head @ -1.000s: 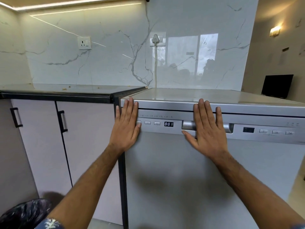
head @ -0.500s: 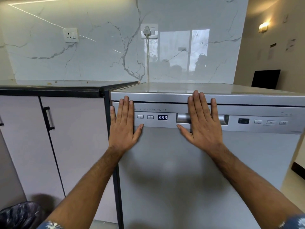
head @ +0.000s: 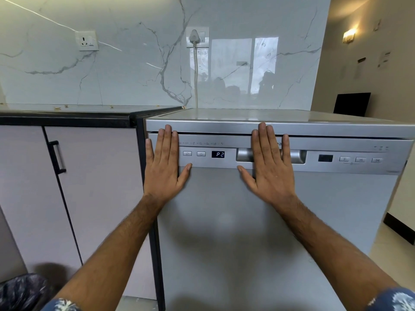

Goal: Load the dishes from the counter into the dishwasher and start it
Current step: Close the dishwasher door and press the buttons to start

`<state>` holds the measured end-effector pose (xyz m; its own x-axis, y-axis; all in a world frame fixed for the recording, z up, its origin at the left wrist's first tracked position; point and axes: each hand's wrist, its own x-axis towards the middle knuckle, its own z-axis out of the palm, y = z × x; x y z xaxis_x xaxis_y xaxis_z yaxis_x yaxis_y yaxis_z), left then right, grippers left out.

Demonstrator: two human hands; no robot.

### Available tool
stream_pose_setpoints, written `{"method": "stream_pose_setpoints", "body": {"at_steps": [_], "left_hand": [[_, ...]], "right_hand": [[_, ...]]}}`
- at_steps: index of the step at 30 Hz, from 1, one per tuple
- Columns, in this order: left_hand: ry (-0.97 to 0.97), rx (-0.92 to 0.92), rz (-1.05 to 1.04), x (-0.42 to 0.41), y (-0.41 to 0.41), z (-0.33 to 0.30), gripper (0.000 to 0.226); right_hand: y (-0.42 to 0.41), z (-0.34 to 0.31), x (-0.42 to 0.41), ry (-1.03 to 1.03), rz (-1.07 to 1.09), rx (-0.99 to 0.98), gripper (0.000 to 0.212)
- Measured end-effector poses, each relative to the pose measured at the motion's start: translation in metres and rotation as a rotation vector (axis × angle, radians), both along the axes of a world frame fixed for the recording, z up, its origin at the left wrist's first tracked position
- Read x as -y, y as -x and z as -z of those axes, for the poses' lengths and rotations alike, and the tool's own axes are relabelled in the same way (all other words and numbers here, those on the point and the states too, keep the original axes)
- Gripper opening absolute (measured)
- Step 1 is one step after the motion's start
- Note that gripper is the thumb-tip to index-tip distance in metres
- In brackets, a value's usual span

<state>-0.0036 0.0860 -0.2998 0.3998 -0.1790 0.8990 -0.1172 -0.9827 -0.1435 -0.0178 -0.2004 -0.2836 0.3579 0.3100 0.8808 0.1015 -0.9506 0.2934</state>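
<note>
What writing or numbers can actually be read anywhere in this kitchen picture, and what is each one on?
"P2": on the lit display of the dishwasher.
"P": on the button left of that display.
"F": on a button at the panel's right end.
"ea": part of a brand name beside the right hand, the rest hidden.
Too small to read: the symbol row above the buttons, and the other button marks.
The second display is dark.

Crumb-speckled counter [head: 67,108] beside dishwasher [head: 247,221].
</note>
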Motion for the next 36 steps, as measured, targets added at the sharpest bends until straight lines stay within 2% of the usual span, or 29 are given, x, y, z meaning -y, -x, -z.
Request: {"method": "stream_pose_setpoints", "body": {"at_steps": [22,30,36], "left_hand": [[0.010,0.020,0.044,-0.001,-0.002,0.001,0.083],[0.017,0.043,0.052,-0.002,-0.007,0.004,0.081],[0.096,-0.115,0.091,0.003,0.013,-0.005,0.083]], "right_hand": [[-0.003,0.000,0.001,0.004,0.011,0.008,0.088],[-0.009,0.004,0.002,0.006,-0.017,0.075,0.086],[0.008,-0.004,0.003,-0.006,-0.050,-0.047,0.081]]}}
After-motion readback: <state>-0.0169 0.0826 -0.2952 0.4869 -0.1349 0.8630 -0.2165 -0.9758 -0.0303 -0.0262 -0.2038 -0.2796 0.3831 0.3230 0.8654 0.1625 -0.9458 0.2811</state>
